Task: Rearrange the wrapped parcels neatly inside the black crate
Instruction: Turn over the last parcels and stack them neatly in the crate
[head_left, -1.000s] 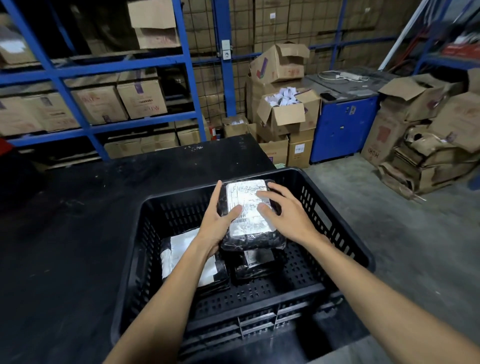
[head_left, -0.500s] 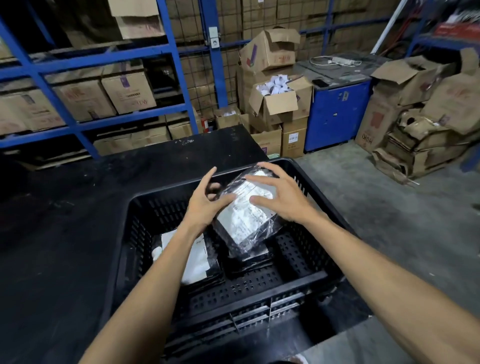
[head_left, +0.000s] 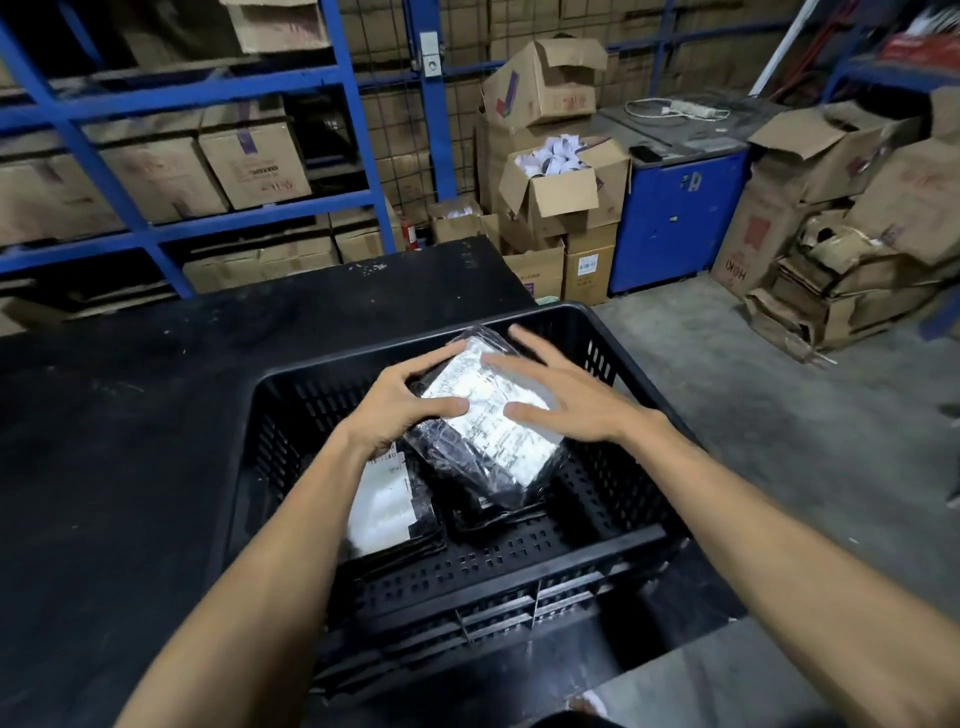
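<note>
A wrapped parcel (head_left: 488, 415), clear film over a white label, is sitting tilted inside the black crate (head_left: 613, 540), lying atop another dark parcel (head_left: 498, 514). The left hand (head_left: 400, 410) is gripping its left edge, thumb on the label. The right hand (head_left: 566, 400) is hovering with fingers spread over its right side. A second labelled parcel (head_left: 389, 499) is lying beside it, lower left. The crate is resting on the black desk (head_left: 130, 441).
</note>
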